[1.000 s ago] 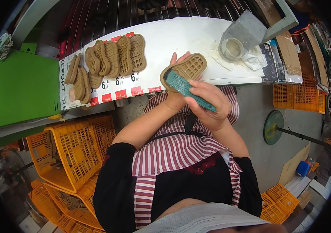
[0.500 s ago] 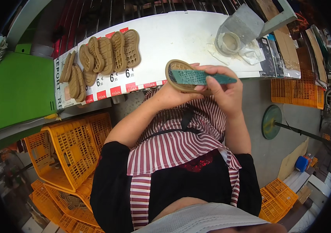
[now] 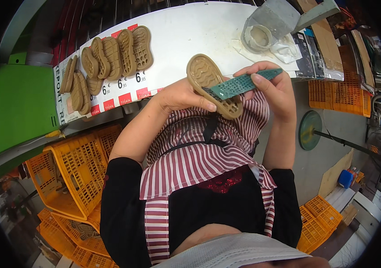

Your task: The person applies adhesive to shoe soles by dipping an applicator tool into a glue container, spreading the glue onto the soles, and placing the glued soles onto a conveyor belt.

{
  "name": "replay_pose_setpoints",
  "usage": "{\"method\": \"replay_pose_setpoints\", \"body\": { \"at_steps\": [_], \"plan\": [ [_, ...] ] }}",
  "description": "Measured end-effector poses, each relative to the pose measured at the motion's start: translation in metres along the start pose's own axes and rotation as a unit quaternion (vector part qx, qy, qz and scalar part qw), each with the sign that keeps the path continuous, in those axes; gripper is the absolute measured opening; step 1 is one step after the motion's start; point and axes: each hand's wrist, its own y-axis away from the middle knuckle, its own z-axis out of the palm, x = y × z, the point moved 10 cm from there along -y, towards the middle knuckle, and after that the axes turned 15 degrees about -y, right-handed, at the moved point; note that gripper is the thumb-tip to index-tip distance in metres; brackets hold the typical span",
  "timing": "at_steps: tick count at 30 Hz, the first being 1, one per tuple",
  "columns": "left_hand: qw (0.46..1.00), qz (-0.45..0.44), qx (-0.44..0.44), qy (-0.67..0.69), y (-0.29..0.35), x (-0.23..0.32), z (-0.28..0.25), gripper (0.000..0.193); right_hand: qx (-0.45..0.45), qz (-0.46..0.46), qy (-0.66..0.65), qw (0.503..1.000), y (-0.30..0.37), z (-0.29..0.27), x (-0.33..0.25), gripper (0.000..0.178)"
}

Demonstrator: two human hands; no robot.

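My left hand [image 3: 182,96] holds a tan rubber shoe sole [image 3: 208,80] with its tread side up, in front of my chest. My right hand [image 3: 274,87] grips a green flat brush-like tool [image 3: 243,82] and lays it across the middle of the sole. Both hands hover just in front of the white table [image 3: 190,31]. A row of several more tan soles [image 3: 112,56] lies overlapped on the table at the left.
A round container in a clear plastic bag [image 3: 266,31] sits on the table at the right. Orange plastic crates [image 3: 67,172] are stacked at my lower left, more crates [image 3: 338,91] at the right. A green machine surface [image 3: 14,107] lies left.
The sole and tool have come closer to my chest and tilted; the green tool now lies across the sole's middle instead of along its lower edge.
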Motion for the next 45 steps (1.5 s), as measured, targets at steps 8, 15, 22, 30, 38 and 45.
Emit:
{"method": "replay_pose_setpoints", "body": {
  "at_steps": [8, 15, 22, 30, 38, 45],
  "plan": [
    [0.979, 0.093, 0.058, 0.172, 0.008, 0.016, -0.021, 0.068, 0.037, -0.061, -0.043, 0.997, 0.012, 0.001, -0.016, 0.017],
    [0.965, 0.074, 0.03, 0.251, 0.012, 0.007, -0.016, 0.06, 0.002, -0.06, -0.036, 0.998, 0.005, 0.014, -0.016, 0.016],
    [0.927, 0.069, -0.054, 0.366, 0.012, 0.001, 0.002, 0.05, -0.102, -0.015, -0.004, 0.995, -0.01, 0.031, -0.005, 0.018],
    [0.95, 0.021, -0.109, 0.291, 0.007, -0.006, 0.016, 0.051, -0.163, 0.073, 0.097, 0.979, -0.022, 0.049, -0.011, 0.018],
    [0.941, 0.121, -0.075, 0.306, 0.017, 0.012, 0.006, 0.051, -0.039, -0.077, 0.161, 0.983, -0.015, 0.005, -0.042, 0.016],
    [0.951, 0.113, -0.029, 0.285, -0.01, 0.026, 0.004, 0.051, 0.115, -0.25, 0.242, 0.93, 0.005, -0.023, -0.087, 0.014]
  ]
}}
